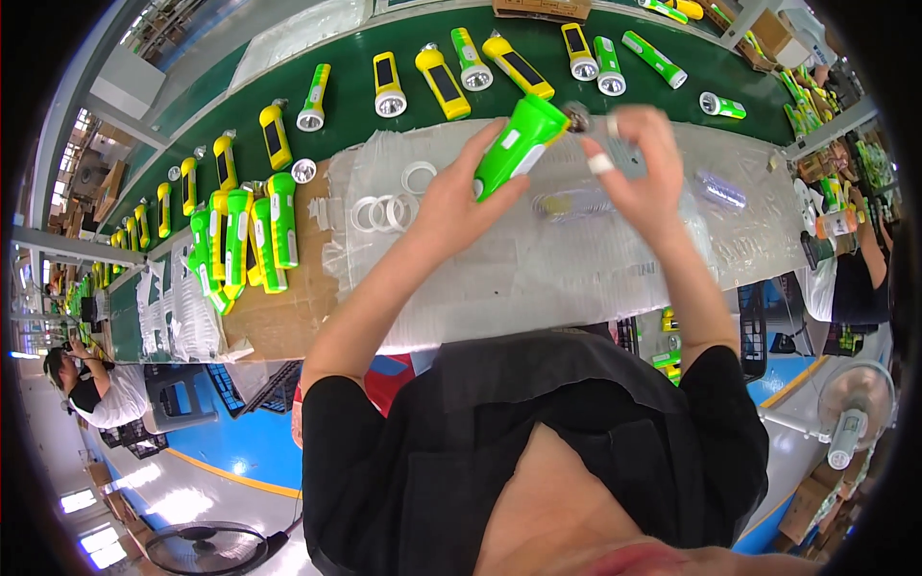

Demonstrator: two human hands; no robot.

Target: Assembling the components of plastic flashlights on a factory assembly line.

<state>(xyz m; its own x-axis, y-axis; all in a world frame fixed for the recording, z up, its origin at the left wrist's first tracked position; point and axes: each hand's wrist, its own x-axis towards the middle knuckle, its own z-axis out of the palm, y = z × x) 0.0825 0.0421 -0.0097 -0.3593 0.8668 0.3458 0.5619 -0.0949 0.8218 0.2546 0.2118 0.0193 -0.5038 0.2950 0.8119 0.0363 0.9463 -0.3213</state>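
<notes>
My left hand (451, 197) is wrapped round the body of a green flashlight (516, 149), tilted with its head up and to the right. A small shiny round part (576, 117) sticks out at the head end; blur hides its details. To the right of it, my right hand (650, 178) is raised with thumb and forefinger apart, white wraps on both, and it is partly smeared by motion. I see nothing held in it. On the plastic-covered worktop (480, 278), several white rings (384, 213) lie by my left forearm. A stack of clear discs (573, 204) lies between my hands.
Green and yellow flashlights (235, 240) are piled on cardboard at left. Along the far green conveyor (346, 134) several more flashlights lie in a row. Another clear stack (720, 190) is on the right. Other people (106, 384) work at both sides; a fan (855, 408) stands at lower right.
</notes>
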